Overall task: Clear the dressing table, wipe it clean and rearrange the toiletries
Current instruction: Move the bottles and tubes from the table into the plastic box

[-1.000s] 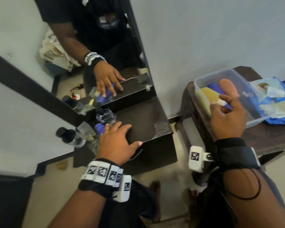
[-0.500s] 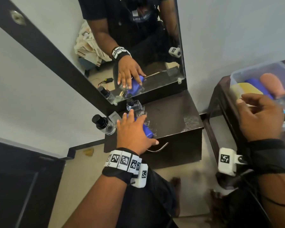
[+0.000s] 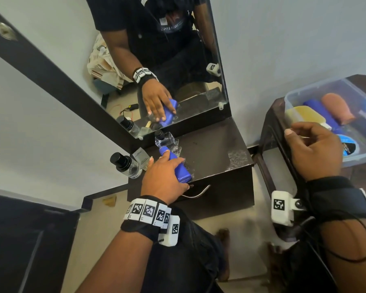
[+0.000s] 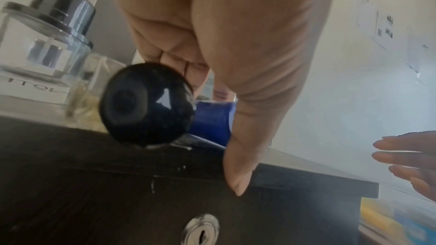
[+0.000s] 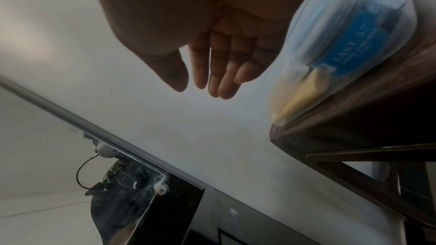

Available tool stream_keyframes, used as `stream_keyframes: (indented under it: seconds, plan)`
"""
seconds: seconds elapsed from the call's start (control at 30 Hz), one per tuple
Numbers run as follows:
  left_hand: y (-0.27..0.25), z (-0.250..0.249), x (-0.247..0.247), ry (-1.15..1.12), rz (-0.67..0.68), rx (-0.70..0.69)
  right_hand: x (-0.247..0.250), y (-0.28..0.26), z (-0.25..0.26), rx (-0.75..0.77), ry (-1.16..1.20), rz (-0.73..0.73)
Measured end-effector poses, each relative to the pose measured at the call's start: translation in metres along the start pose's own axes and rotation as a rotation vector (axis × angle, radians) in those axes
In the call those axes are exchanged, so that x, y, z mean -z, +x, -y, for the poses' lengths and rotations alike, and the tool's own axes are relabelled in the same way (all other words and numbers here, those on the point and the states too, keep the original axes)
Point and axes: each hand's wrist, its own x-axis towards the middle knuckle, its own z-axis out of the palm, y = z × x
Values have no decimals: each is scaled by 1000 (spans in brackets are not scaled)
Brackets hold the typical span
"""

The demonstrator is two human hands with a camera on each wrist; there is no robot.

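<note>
A blue bottle (image 3: 181,171) with a black end (image 4: 146,105) lies on its side on the dark dressing table (image 3: 216,149). My left hand (image 3: 169,170) is curled over it, thumb at the table's front edge. Its palm (image 4: 224,62) fills the left wrist view above the bottle. My right hand (image 3: 311,144) hovers in front of the clear plastic tub (image 3: 357,160), fingers (image 5: 207,74) loose and holding nothing. The tub holds a yellow tube (image 3: 304,114), a tan bottle (image 3: 336,106), a blue-labelled jar (image 3: 348,145) and another blue bottle.
Three perfume bottles stand at the table's back left: a round black-capped one (image 3: 125,166), a small labelled one (image 3: 141,158), a square clear one (image 3: 165,139). The mirror (image 3: 178,49) rises behind. The tub sits on a brown side table (image 3: 270,123). A drawer handle (image 3: 197,192) juts out below.
My left hand has closed round the blue bottle and tipped it onto its side. My right hand let go of the tube in the tub and drew back empty.
</note>
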Motion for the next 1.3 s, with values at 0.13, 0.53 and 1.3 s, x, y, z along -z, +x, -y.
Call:
stream_keyframes:
  seconds: [0.13, 0.53, 1.3]
  plan:
    - [2, 6, 3, -125, -13, 9, 1, -1, 1, 0, 8, 27]
    - [4, 19, 0, -304, -559, -185, 1, -1, -1, -15, 4, 32]
    - [5, -99, -1, -1801, -340, 48, -21, -23, 13, 88, 465, 367]
